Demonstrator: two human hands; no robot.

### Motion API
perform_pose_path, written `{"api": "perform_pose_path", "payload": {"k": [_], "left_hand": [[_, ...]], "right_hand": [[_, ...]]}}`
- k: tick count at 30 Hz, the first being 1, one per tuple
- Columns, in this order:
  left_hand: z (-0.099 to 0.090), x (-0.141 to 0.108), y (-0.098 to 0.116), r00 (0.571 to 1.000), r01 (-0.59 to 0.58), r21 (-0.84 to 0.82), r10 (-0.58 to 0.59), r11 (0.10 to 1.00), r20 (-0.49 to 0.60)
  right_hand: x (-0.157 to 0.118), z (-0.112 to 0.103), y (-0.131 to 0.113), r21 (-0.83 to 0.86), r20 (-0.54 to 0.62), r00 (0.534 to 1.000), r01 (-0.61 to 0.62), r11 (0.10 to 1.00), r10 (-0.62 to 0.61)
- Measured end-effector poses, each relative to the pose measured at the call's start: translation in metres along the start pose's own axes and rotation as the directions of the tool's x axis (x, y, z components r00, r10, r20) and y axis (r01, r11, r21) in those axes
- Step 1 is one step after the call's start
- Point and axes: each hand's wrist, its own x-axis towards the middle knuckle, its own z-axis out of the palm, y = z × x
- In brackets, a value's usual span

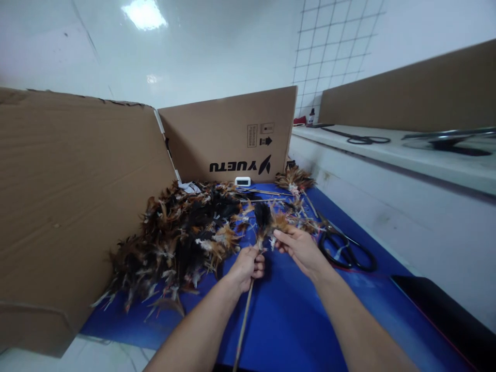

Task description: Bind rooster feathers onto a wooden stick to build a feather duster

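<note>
My left hand (247, 266) is closed around a thin stick (244, 323), whose lower end runs down toward me. Dark and brown feathers (263, 217) stand at the stick's upper end, just above my fingers. Close by on the right, my right hand (296, 247) pinches a small tuft of brown feathers (279, 223) between thumb and fingers. A big heap of loose brown and black feathers (186, 232) spreads over the blue table surface (287, 310) to the left of my hands. Black-handled scissors (346, 250) lie right of my right hand.
Cardboard panels (228, 134) wall off the back and left. A small white digital display (243, 181) stands at the back. Behind the scissors rests a feather bundle on a stick (295, 181). A black flat object (445, 310) lies at right, below a ledge (406, 155) holding more scissors (364, 139).
</note>
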Motion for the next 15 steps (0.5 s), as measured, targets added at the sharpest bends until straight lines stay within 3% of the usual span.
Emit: {"api": "perform_pose_path", "payload": {"k": [4,15], "left_hand": [[0.002,-0.002,0.0,0.998,-0.007,0.08,0.013,0.997,-0.068],[0.014,-0.006,-0.01,0.991,0.003,0.274,0.034,0.962,-0.132]], "right_hand": [[0.001,0.001,0.004,-0.041,-0.034,0.999,0.033,0.999,-0.035],[-0.004,0.017,0.003,-0.12,-0.09,0.995,0.026,0.992,-0.037]]}}
